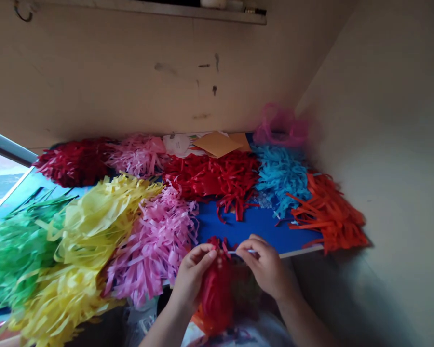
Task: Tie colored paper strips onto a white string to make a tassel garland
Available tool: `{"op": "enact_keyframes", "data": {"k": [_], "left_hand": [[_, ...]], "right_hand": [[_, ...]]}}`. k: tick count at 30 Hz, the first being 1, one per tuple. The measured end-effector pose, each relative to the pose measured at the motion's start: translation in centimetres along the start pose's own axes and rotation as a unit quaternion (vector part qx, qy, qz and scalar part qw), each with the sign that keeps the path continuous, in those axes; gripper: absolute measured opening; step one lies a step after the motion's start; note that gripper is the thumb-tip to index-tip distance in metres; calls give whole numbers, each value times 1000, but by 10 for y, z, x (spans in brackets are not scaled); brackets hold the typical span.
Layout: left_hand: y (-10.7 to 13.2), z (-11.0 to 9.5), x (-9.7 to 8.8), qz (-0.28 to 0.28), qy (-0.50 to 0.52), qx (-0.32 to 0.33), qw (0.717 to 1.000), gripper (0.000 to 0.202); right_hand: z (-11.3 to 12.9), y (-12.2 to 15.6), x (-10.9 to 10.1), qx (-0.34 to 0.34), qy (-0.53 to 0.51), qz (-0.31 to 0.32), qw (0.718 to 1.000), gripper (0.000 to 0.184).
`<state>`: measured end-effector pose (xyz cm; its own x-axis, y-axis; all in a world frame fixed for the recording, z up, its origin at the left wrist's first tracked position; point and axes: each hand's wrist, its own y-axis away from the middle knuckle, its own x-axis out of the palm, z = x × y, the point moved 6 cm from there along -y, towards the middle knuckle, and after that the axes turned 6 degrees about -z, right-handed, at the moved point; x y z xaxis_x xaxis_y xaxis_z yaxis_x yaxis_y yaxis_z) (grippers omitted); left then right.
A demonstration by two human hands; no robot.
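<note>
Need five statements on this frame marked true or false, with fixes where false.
1. The left hand holds a red fringed bundle. True.
2. The right hand holds nothing. False: it pinches a thin pale strip.
3. The light-blue bundle lies at the picture's left edge. False: it lies right of center, beside the orange bundle.
4. The tan paper lies behind the red heap, on the wall side. True.
5. In the picture, the green bundle is left of the yellow fringe. True.
</note>
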<state>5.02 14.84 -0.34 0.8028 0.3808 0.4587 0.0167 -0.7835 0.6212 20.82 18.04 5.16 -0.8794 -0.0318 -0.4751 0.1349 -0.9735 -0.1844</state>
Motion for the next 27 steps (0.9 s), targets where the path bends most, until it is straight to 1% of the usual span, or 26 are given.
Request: {"op": "enact_keyframes", "data": {"k": [2, 3, 6, 10, 16, 20, 23, 27], "left_hand": [[1, 4, 2, 1, 55, -44, 998, 38], [2, 6, 2, -2, 69, -56, 996, 39], [4, 9, 5, -7, 79, -61, 995, 38], [6, 9, 8, 2, 82, -48, 995, 35], [5, 8, 8, 3, 94, -56, 994, 36], [5, 10, 7, 7, 95, -55, 994, 35], [7, 11, 6, 6, 66, -25, 997, 33], [7, 7, 3, -10, -9, 59, 998, 29]], "right_hand": [[1, 0, -2, 11, -36, -51, 998, 20], [3, 0, -1, 10, -42, -69, 997, 20], [10, 3, 3, 1, -31, -99, 995, 17], [16, 6, 6, -8, -28, -104, 994, 16], [17, 9, 5, -10, -26, -98, 995, 14], [17, 9, 8, -16, -17, -109, 994, 15], [16, 8, 10, -19, -13, -110, 994, 15], [12, 10, 12, 2, -41, -79, 996, 19]]}}
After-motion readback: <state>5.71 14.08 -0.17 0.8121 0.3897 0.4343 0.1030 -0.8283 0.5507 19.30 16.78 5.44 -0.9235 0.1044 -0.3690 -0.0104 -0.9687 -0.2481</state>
